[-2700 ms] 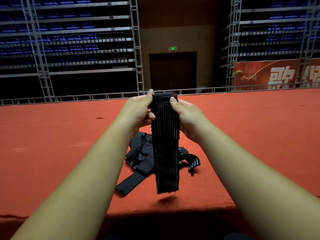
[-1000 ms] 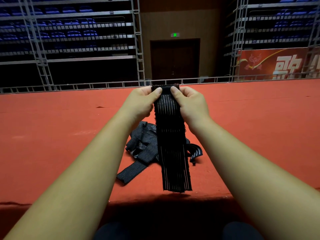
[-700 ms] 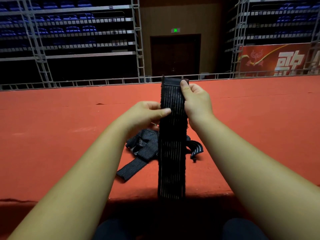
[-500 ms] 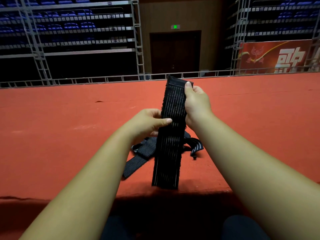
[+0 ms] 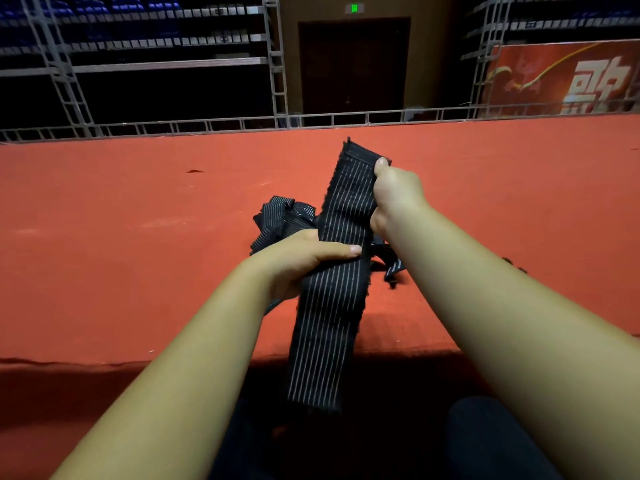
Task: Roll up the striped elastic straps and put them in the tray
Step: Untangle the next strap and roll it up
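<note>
Above the pile (image 5: 280, 213) of loose straps I hold 1 strap (image 5: 329, 306): right hand (image 5: 396, 194) pinches its top end, left hand (image 5: 298, 261) grips mid-length, tail hanging free. Light, limp and stretchy, I judge; roll from the hemmed top end, kept taut.

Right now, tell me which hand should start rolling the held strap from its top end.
Probably right. The right hand pinches the strap at its top end; the left hand grips it midway, better for steadying.

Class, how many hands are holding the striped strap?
2. The right hand pinches the strap near its top end; the left hand grips its middle. No other hands show.
</note>
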